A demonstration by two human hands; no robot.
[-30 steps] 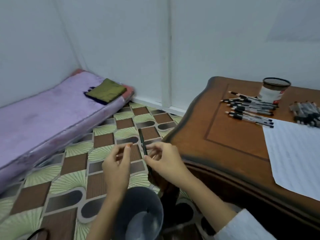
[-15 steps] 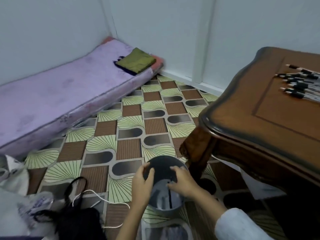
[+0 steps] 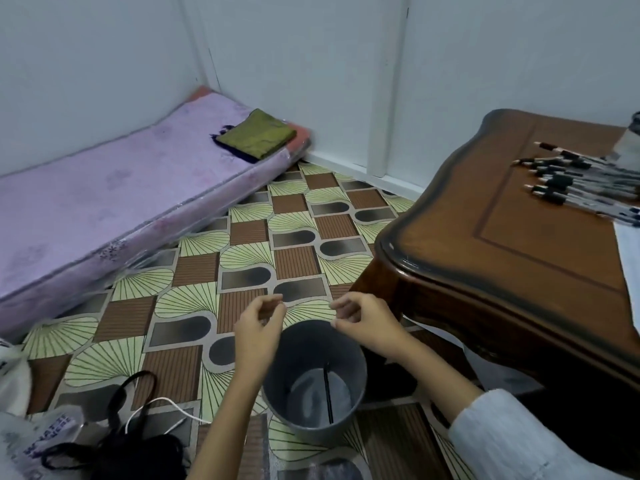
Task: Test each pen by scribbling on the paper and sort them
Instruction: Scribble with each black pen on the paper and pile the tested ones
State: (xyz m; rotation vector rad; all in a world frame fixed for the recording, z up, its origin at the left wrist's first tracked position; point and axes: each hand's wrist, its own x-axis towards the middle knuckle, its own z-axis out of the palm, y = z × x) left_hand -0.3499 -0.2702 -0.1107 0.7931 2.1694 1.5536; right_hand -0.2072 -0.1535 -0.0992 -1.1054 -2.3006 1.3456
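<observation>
Your left hand [image 3: 260, 329] hovered with fingers loosely curled, thumb close to them, gripping nothing. Your right hand [image 3: 369, 325] sat level with it, just to its right, curled likewise and empty, the forearm in a pale sleeve [image 3: 512, 431].

1 thin dark pen [image 3: 327, 393] lies inside the round grey bin [image 3: 287, 358], running straight across its pale bottom, right of centre. The bin stands upright on the floor [image 3: 242, 233], just beside the corner of the bench [image 3: 519, 258]. On the bench, a cluster of pens [image 3: 568, 183] with black grips and pale tips lies side by side, tips pointing left. Just beside them, white paper [image 3: 628, 258] lies flat, cut off by the frame edge.
</observation>
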